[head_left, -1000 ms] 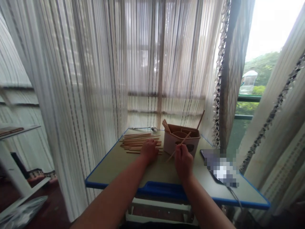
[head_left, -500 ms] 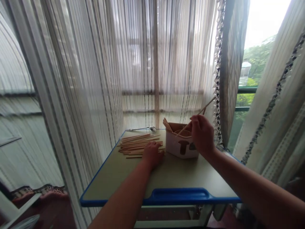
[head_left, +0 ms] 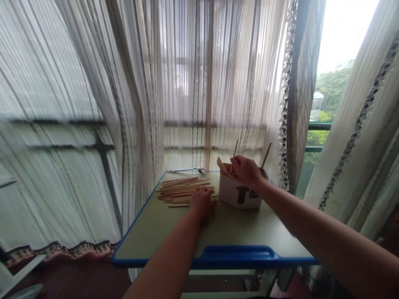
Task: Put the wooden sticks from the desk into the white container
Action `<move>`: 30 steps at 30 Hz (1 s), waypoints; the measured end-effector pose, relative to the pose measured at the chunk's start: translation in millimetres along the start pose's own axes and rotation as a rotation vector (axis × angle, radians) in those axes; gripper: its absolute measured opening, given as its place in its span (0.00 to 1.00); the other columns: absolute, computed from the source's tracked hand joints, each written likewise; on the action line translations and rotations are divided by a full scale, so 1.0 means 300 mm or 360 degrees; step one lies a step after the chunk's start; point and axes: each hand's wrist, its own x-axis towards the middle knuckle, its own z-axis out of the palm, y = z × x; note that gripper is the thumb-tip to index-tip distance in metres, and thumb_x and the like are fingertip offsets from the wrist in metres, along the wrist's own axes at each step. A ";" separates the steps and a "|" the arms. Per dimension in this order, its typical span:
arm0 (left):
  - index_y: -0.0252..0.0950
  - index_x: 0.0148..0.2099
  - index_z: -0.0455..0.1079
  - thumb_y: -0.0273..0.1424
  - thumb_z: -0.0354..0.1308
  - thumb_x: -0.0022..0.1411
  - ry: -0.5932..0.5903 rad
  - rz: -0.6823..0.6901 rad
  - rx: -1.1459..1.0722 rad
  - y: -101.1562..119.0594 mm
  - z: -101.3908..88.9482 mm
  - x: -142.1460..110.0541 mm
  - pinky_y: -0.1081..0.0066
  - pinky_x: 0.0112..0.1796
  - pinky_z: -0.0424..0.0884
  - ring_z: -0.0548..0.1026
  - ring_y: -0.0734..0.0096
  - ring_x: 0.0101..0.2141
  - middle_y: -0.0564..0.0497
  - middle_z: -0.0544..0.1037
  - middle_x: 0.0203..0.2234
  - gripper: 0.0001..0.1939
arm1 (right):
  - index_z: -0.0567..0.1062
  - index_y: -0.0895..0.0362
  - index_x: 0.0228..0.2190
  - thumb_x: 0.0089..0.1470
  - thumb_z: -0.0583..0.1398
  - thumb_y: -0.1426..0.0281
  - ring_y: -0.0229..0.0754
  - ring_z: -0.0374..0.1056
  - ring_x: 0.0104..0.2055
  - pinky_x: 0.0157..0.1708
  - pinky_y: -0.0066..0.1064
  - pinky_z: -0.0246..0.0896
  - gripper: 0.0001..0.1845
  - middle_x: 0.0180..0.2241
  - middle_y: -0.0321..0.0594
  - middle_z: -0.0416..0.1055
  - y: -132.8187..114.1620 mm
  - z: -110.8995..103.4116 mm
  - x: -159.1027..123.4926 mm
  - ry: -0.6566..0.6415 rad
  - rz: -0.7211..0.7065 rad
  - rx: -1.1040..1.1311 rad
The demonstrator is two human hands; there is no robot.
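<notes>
Striped sheer curtains (head_left: 187, 83) hang beyond the far edge of the blue-edged surface (head_left: 243, 232). On the far right part of the surface stands an open-topped box (head_left: 229, 193) with brown shapes on its near wall. Just to its left, the loose sticks (head_left: 177, 191) lie flat in a rough row, mostly running left to right.

The right hand (head_left: 247, 169) is over the box's mouth, its grip closed on a thin stick (head_left: 236, 146) that stands nearly upright, its lower part down at the opening. The step in hand looks like handling this one stick there; whether it touches the bottom cannot be seen. Any shift of it calls for a steady pinch, clear of the rim and the neighbouring sticks. The left hand (head_left: 202, 199) rests at the right ends of the loose sticks, fingers bent; whether its grip is clamped on any cannot be told.

A metal ladle (head_left: 201, 170) lies along the far edge. Smaller yet, a stick bundle (head_left: 221, 166) leans in the box's left corner, and a darker stick (head_left: 266, 155) sticks up at its right.
</notes>
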 end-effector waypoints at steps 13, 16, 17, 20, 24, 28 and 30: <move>0.40 0.43 0.67 0.35 0.55 0.51 -0.0024 -0.0020 -0.0017 -0.002 0.005 -0.009 0.65 0.44 0.59 0.62 0.62 0.44 0.48 0.68 0.37 0.15 | 0.74 0.58 0.27 0.53 0.47 0.58 0.39 0.64 0.29 0.26 0.28 0.48 0.22 0.28 0.43 0.72 -0.020 -0.006 0.005 -0.0197 0.0002 -0.0243; 0.40 0.43 0.67 0.35 0.54 0.51 -0.0048 -0.0034 -0.0021 -0.001 0.000 -0.010 0.65 0.44 0.59 0.62 0.62 0.44 0.48 0.68 0.38 0.15 | 0.74 0.56 0.30 0.52 0.49 0.60 0.39 0.64 0.30 0.28 0.28 0.49 0.18 0.29 0.41 0.72 -0.032 -0.004 0.008 -0.0157 -0.0022 -0.0159; 0.40 0.43 0.67 0.34 0.54 0.52 -0.0063 -0.0044 -0.0020 -0.001 -0.002 -0.010 0.66 0.44 0.59 0.62 0.63 0.44 0.48 0.68 0.38 0.14 | 0.73 0.56 0.32 0.51 0.50 0.60 0.39 0.65 0.31 0.29 0.27 0.50 0.17 0.29 0.40 0.72 -0.036 -0.002 0.008 -0.0146 -0.0016 -0.0111; 0.39 0.42 0.67 0.34 0.54 0.52 -0.0085 -0.0061 -0.0019 -0.003 -0.004 -0.010 0.66 0.44 0.59 0.62 0.63 0.44 0.48 0.68 0.38 0.14 | 0.72 0.54 0.38 0.50 0.52 0.61 0.39 0.65 0.33 0.31 0.27 0.51 0.16 0.31 0.38 0.73 -0.047 0.006 0.007 -0.0094 0.0025 -0.0001; 0.39 0.39 0.68 0.34 0.53 0.53 -0.0081 -0.0053 -0.0025 -0.011 -0.002 -0.008 0.67 0.43 0.59 0.62 0.64 0.43 0.48 0.68 0.37 0.11 | 0.75 0.54 0.33 0.50 0.51 0.62 0.40 0.65 0.32 0.30 0.28 0.51 0.15 0.30 0.41 0.73 -0.056 0.020 0.002 -0.0203 0.0108 -0.0080; 0.39 0.37 0.68 0.33 0.52 0.53 -0.0092 -0.0037 -0.0032 -0.018 0.004 -0.004 0.67 0.42 0.59 0.62 0.65 0.42 0.49 0.68 0.37 0.09 | 0.76 0.53 0.30 0.49 0.53 0.62 0.40 0.66 0.30 0.28 0.28 0.51 0.14 0.27 0.41 0.73 -0.044 0.035 -0.004 -0.0475 0.0147 -0.0121; 0.39 0.37 0.68 0.33 0.52 0.53 -0.0085 -0.0039 -0.0032 -0.020 0.007 -0.002 0.67 0.43 0.59 0.62 0.65 0.42 0.49 0.68 0.36 0.09 | 0.76 0.54 0.30 0.48 0.53 0.64 0.40 0.66 0.31 0.29 0.28 0.52 0.13 0.27 0.41 0.73 -0.028 0.044 -0.003 -0.0553 0.0179 -0.0104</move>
